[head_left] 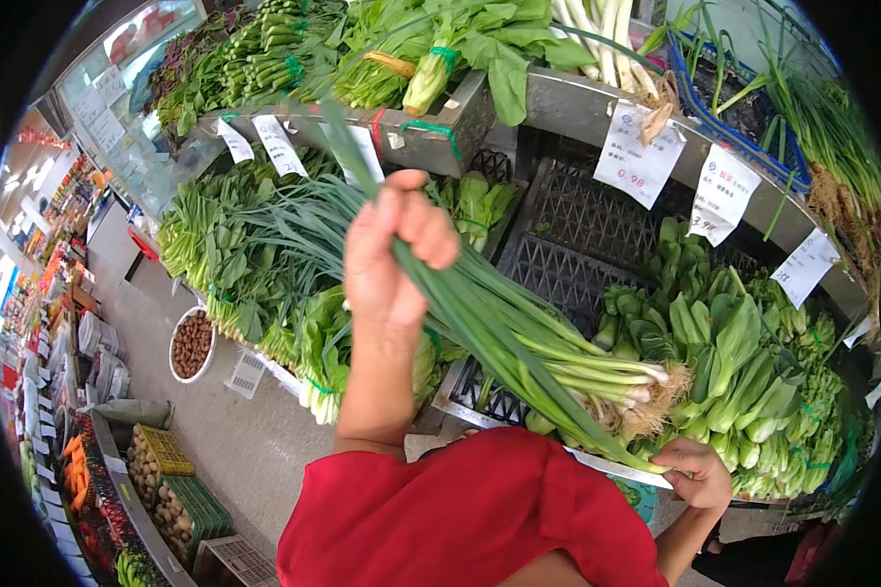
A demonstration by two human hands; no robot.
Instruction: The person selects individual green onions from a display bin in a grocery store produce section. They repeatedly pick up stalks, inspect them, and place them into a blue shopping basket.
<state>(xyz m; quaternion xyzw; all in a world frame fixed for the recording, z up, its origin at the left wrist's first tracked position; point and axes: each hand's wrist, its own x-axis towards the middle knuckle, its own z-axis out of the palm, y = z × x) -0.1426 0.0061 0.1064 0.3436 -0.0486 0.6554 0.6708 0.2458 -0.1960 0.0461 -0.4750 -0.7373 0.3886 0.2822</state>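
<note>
My left hand (394,245) is raised in front of a vegetable stand and grips a bunch of scallions (548,357) around its green leaves. The white, rooted ends hang down to the right, over a black slatted crate (578,245). The leaf tops stick up past my fist toward the upper shelf. My right hand (700,472) sits low at the right, on the metal front rim (612,468) of the lower shelf, fingers curled where a long leaf tip ends. Whether it pinches the leaf or only rests on the rim is unclear. A red sleeve (470,519) covers my left upper arm.
Bundled bok choy (739,362) fills the lower shelf at right; chives and leafy greens (230,245) lie at left. An upper metal shelf (578,103) holds more greens, with paper price tags (641,152). A bowl of brown nuts (192,342) and potato crates (171,489) stand along the aisle.
</note>
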